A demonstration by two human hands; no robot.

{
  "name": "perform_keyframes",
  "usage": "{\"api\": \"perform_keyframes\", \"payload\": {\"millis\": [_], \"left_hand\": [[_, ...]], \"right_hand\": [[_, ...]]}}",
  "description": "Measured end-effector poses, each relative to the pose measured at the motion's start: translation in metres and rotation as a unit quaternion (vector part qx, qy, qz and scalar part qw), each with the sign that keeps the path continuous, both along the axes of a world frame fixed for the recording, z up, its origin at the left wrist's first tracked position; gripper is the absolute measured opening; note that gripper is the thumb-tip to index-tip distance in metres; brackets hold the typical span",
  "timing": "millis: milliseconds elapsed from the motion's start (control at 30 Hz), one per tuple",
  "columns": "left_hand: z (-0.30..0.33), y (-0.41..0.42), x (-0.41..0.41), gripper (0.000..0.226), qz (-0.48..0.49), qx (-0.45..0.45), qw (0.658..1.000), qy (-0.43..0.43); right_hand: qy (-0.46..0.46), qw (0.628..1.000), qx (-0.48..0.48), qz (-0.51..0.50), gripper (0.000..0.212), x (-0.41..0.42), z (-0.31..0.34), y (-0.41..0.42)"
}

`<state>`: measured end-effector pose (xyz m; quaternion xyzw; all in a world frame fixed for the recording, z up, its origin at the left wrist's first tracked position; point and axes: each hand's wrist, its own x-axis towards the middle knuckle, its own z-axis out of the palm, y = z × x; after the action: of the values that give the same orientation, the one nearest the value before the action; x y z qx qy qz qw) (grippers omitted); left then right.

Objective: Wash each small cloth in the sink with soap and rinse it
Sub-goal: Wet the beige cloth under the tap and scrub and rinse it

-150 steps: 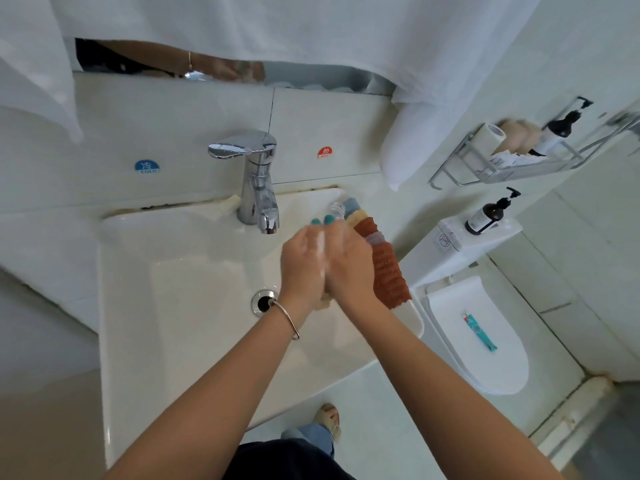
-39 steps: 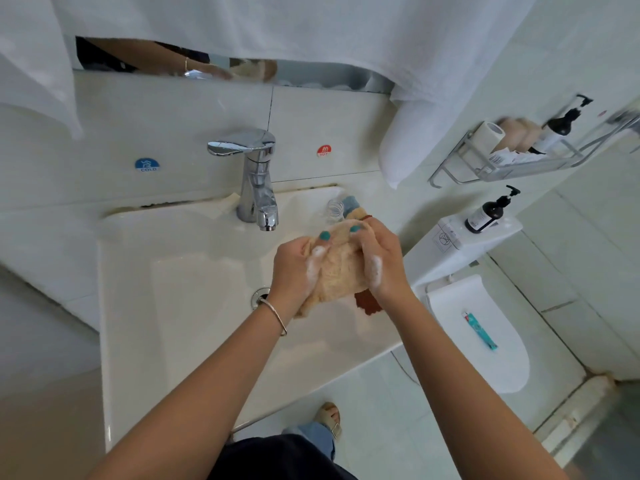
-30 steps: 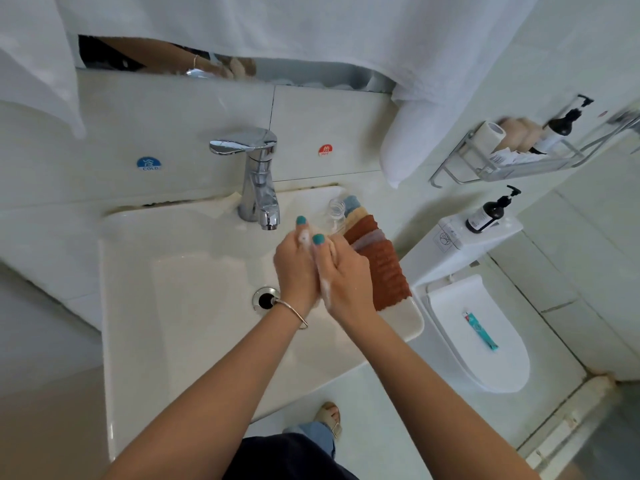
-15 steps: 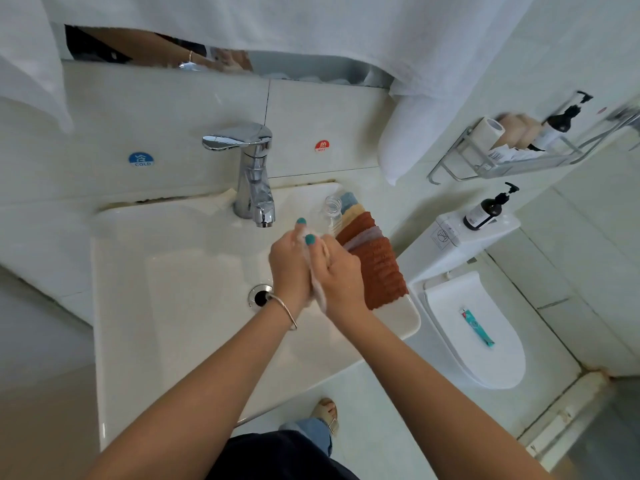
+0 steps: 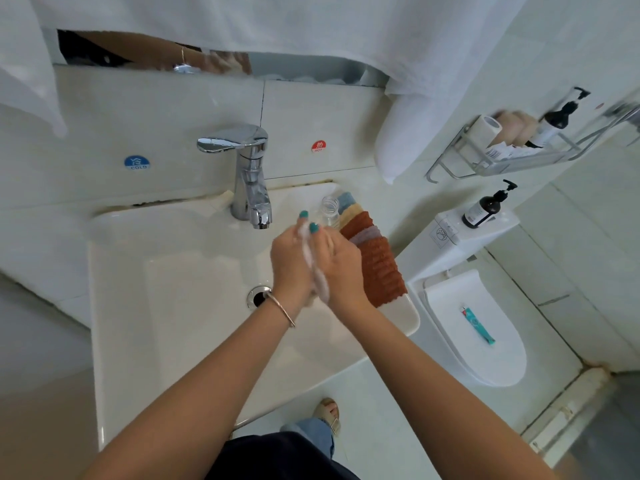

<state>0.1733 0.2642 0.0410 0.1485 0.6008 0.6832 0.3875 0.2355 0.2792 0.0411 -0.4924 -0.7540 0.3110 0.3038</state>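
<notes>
My left hand [image 5: 289,265] and my right hand [image 5: 341,263] are pressed palm to palm above the right half of the white sink [image 5: 166,306]. A small soapy cloth [image 5: 317,275] is squeezed between them, only its lathered white edge showing. A stack of folded small cloths [image 5: 377,258], rust, grey, tan and blue, lies on the sink's right rim just beyond my right hand. The chrome faucet [image 5: 251,188] stands behind my hands; no water is seen running.
A clear small bottle [image 5: 329,211] stands by the cloth stack. The drain [image 5: 258,296] sits left of my left wrist. A toilet [image 5: 474,327] with a teal tube on its lid is at right, a pump bottle [image 5: 485,207] on its tank. White towels hang above.
Earlier the tan cloth was spread open between both hands; now it is pressed flat between my palms, which keep rubbing together over the same spot.
</notes>
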Motion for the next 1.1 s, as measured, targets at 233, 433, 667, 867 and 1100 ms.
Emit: {"api": "perform_keyframes", "payload": {"millis": [233, 433, 667, 867, 1100], "left_hand": [[-0.006, -0.005, -0.005, 0.042, -0.045, 0.015, 0.998, 0.038], [-0.02, -0.021, -0.034, 0.036, -0.183, 0.037, 0.965, 0.183], [-0.036, -0.047, -0.088, 0.026, -0.334, 0.049, 0.941, 0.023], [-0.053, -0.061, -0.121, 0.019, -0.382, 0.042, 0.9, 0.205], [-0.075, -0.075, -0.155, 0.039, -0.419, -0.025, 0.885, 0.2]], "right_hand": [[-0.023, 1.0, -0.005, -0.011, 0.034, 0.007, -0.003, -0.006], [0.093, 0.98, -0.173, -0.029, 0.016, 0.04, 0.021, 0.02], [0.223, 0.941, -0.195, 0.164, 0.032, 0.084, 0.002, 0.033], [0.195, 0.928, -0.269, 0.167, 0.026, 0.072, -0.027, 0.02], [0.145, 0.897, -0.392, 0.144, 0.035, 0.045, -0.064, 0.008]]}}
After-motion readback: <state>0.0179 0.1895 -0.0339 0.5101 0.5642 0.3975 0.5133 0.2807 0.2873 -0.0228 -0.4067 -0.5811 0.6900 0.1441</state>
